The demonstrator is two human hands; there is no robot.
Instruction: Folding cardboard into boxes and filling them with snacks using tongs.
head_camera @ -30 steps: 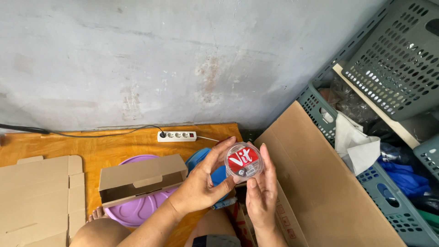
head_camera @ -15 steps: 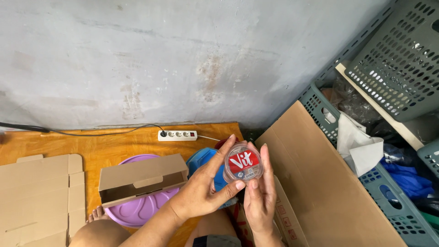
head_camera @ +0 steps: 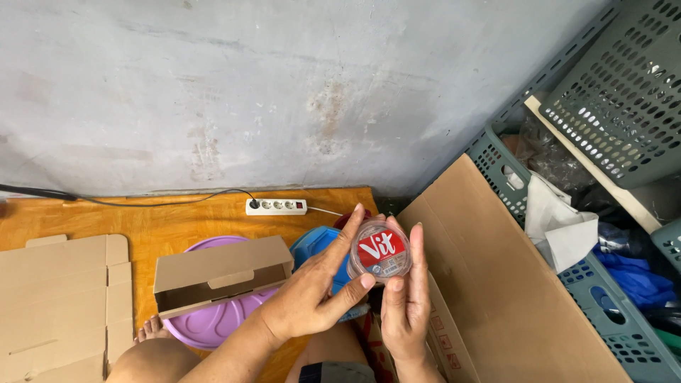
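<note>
Grip of both hands closes on a sealed water cup [head_camera: 380,250], lid facing the camera: left hand [head_camera: 312,298] at its left, right hand [head_camera: 406,305] apparently cradling beneath, above the open cardboard box [head_camera: 496,298].

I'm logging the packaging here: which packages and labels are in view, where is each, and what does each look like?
Sealed cup: held between left hand and right hand; round clear plastic, red-and-white label on its lid.
Small carton: resting on the purple basin, left of the hands; oblong, brown, half open.
Large carton: right of the hands; brown, flap raised.
Flat cardboard: far left; unfolded, brown.
</note>
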